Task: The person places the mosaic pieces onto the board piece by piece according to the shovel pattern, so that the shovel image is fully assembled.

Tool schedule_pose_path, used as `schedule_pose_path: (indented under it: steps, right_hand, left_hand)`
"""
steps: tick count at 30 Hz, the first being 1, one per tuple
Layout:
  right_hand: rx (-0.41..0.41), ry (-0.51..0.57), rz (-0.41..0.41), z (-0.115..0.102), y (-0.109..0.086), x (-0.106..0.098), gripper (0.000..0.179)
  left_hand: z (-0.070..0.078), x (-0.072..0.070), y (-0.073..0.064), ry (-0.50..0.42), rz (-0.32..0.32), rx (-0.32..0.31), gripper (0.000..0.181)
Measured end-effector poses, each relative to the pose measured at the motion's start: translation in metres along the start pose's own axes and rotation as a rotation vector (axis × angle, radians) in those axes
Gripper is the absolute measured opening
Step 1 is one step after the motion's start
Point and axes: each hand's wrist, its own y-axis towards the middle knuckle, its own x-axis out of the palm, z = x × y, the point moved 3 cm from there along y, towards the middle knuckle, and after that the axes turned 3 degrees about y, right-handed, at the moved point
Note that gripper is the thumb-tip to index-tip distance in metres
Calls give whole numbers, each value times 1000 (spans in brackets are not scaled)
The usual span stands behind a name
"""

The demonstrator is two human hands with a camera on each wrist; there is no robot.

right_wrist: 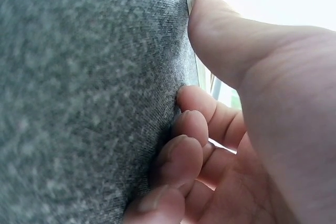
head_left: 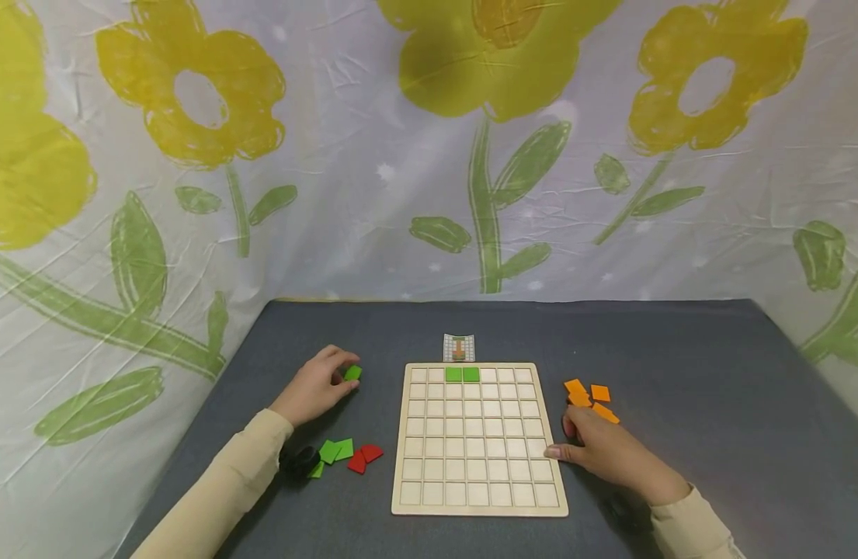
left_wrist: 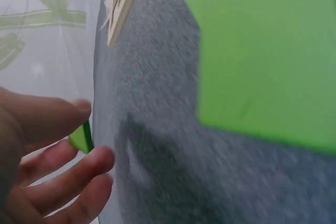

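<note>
Between thumb and fingers, my left hand (head_left: pixel 317 388) pinches a green square tile (head_left: pixel 353 373), held above the table left of the board; the left wrist view shows the tile's edge (left_wrist: pixel 82 138) at the fingertips. The wooden grid board (head_left: pixel 482 508) lies flat in the middle. Two green tiles (head_left: pixel 463 374) sit side by side in its far row. My right hand (head_left: pixel 606 450) rests at the board's right edge, thumb on the rim. In the right wrist view its other fingers (right_wrist: pixel 181 156) are loosely bent against the dark cloth, with nothing seen among them.
Loose green tiles (head_left: pixel 344 449) and red tiles (head_left: pixel 357 462) lie left of the board. Several orange tiles (head_left: pixel 599 393) lie to its right, just beyond my right hand. A small patterned card (head_left: pixel 459 348) touches the board's far side. A flowered curtain (head_left: pixel 345 233) hangs behind the table.
</note>
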Motion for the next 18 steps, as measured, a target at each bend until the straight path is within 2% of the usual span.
schedule_pose_path:
  steps: [5, 11, 18]
  right_hand:
    - [3, 3, -9, 0, -1, -1, 48]
    - [-4, 18, -15, 0, -1, -1, 49]
    - [-33, 19, -5, 0, -1, -1, 47]
  left_hand:
    - [7, -1, 7, -8, 25, -1, 34]
    - [16, 5, 16, -37, -18, -18, 34]
    - [28, 11, 34, 7, -25, 60, 33]
